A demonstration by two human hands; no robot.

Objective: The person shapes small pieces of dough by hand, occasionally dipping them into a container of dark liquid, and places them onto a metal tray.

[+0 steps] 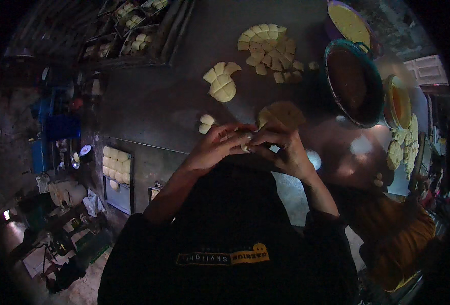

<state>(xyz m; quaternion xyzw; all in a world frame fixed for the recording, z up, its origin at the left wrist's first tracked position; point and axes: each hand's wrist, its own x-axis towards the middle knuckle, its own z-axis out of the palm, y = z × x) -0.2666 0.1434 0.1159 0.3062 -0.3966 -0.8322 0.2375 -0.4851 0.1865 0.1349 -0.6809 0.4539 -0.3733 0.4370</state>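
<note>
A small piece of dough (245,145) is held up between two hands.

The dough is pinched by the bent fingertips of the left hand (220,145) and the right hand (284,147), both nearly closed, by the near side of the table (148,96). It can be guessed to be light, soft, a bit sticky and easily torn, so it is best held gently by its edges. How hard it is squeezed cannot be told. On the black shirt (225,208), a yellow and dark strip (224,257) of upside-down letters is seen.
</note>
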